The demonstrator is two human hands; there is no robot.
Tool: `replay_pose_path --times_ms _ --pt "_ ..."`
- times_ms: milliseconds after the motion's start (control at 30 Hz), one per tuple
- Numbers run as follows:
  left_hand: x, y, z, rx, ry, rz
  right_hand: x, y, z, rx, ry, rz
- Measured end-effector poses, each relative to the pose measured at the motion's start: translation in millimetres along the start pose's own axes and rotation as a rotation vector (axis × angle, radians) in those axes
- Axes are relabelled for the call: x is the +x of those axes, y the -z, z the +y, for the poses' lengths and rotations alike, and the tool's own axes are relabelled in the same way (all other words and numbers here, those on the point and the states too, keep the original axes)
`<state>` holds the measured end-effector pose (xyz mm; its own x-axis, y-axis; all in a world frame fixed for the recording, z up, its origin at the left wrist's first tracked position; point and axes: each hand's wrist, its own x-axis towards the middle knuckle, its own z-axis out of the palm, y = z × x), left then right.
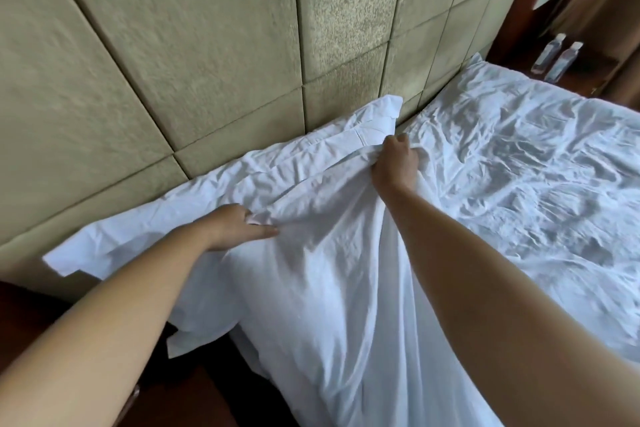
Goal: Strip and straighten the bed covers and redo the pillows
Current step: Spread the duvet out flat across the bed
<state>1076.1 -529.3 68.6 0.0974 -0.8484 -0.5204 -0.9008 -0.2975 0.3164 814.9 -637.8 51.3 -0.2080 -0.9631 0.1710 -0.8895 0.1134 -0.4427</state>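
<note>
At the left of the frame, the person's bare left arm reaches up from the lower left corner, and the left hand (239, 224) sits just left of centre with its grip pinched shut on a small fold of white cover (329, 253), thumb and fingers pointing right. Under and behind that hand a white pillow (145, 236) lies along the padded green headboard (173, 62), its flat border sticking out at the left over the dark wood beside the bed. Moving right, the cover rises in a ridge between the two hands and hangs in long folds toward the bottom of the frame. The right arm runs from the lower right edge up to the centre, wrist bent, and the right hand (396, 163) is fisted tight around a bunch of the same cover near the pillow's upper corner. Further right, the bed (536, 166) shows a badly wrinkled white sheet, and two small water bottles (554, 57) stand on a wooden ledge at the upper right. To do this step well, both hands likely should pull evenly and together so the cover comes off the pillow without dragging it.
</note>
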Motion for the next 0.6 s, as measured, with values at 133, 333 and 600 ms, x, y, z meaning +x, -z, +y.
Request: replay_pose_path --times_ms 133,333,600 --pt "5 -21 11 0.211 0.073 -0.065 -8 -30 0 0.065 -0.07 -0.115" --pt "14 -89 -12 0.281 0.14 -0.06 -83 -92 9 0.172 -0.026 -0.536" --pt "0 -112 11 0.381 -0.052 0.115 -133 -75 35 0.19 -0.025 -0.502"
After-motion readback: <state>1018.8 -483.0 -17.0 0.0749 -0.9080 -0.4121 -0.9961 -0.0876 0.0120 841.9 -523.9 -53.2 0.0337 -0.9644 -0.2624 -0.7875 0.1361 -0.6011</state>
